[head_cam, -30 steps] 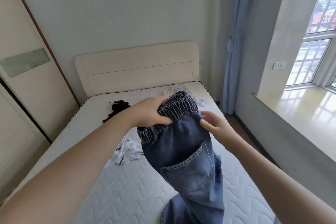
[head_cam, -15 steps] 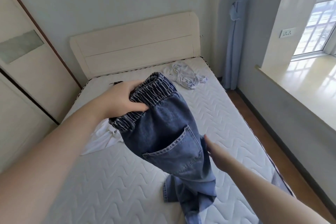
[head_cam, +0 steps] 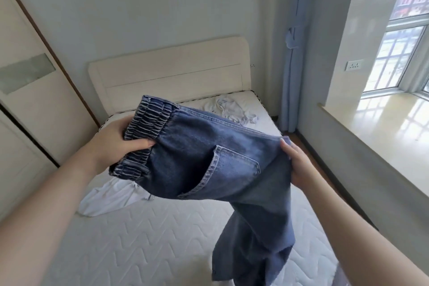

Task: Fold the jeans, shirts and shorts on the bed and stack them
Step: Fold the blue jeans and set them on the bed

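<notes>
I hold a pair of blue jeans (head_cam: 209, 160) up over the bed (head_cam: 130, 239), back pocket facing me, legs hanging down to the right. My left hand (head_cam: 113, 144) grips the bunched elastic waistband. My right hand (head_cam: 299, 167) holds the seat edge of the jeans, fingers tucked behind the cloth. A white shirt (head_cam: 109, 197) lies crumpled on the mattress below the waistband. A pale grey garment (head_cam: 232, 109) lies bunched near the headboard on the right.
A cream headboard (head_cam: 169, 74) stands at the far end. A wardrobe (head_cam: 27, 90) lines the left wall. A blue curtain (head_cam: 290, 58), a window sill (head_cam: 380, 130) and a strip of wooden floor lie to the right of the bed.
My right hand dropped from the waistband, then took hold of the jeans' seat edge and lifted it out to the right, spreading the jeans nearly level. The left hand kept its grip.
</notes>
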Available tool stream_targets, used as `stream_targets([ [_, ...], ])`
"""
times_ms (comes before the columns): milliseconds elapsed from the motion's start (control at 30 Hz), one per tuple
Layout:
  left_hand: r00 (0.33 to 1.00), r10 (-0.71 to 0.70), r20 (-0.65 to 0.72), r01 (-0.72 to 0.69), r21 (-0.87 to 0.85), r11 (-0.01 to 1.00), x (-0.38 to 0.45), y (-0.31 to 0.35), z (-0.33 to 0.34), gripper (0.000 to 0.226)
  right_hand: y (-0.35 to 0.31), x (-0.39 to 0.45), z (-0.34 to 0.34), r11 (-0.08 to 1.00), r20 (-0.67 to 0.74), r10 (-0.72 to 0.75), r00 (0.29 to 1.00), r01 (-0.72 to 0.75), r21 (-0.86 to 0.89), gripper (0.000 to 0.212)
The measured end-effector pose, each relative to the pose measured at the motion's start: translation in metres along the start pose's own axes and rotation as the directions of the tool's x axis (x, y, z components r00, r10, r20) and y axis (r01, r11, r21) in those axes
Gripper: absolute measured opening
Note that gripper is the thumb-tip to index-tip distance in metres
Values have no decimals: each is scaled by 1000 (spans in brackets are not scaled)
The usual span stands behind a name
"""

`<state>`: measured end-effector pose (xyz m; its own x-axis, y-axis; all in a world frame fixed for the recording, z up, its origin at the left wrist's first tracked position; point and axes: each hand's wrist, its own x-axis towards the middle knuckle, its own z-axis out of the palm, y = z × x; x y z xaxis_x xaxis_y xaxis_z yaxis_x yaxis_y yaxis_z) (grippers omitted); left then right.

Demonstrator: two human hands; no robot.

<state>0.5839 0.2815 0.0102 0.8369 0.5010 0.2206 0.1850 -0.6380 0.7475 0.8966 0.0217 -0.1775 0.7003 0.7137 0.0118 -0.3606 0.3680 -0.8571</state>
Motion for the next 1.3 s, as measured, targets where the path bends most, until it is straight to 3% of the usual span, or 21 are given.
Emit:
stream_targets([
  [267,985,-173,23,169,-373,912,16,-23,13,42,-127,-27,16,911,67,-290,955,296,-287,20],
  [400,977,-188,105,215,-491,844,18,-33,36,47,-165,-49,20,834,76,-412,908,409,-370,18],
  [500,957,-239,165,290,-579,762,13,-47,66,27,-177,-57,16,794,92,-424,901,419,-440,20],
  [733,864,-388,320,500,-625,599,-43,-114,141,27,-120,-51,-31,728,49,-162,986,153,-668,44],
  [833,793,-484,369,597,-626,501,-85,-155,171,41,-62,-48,-56,686,-39,-15,999,-18,-727,42],
  [1067,645,-676,356,703,-622,344,-170,-218,198,41,73,-51,-65,684,-218,236,947,-321,-655,13],
  [1300,536,-790,298,725,-642,250,-240,-258,180,45,157,-58,-29,644,-218,418,882,-457,-614,12],
])
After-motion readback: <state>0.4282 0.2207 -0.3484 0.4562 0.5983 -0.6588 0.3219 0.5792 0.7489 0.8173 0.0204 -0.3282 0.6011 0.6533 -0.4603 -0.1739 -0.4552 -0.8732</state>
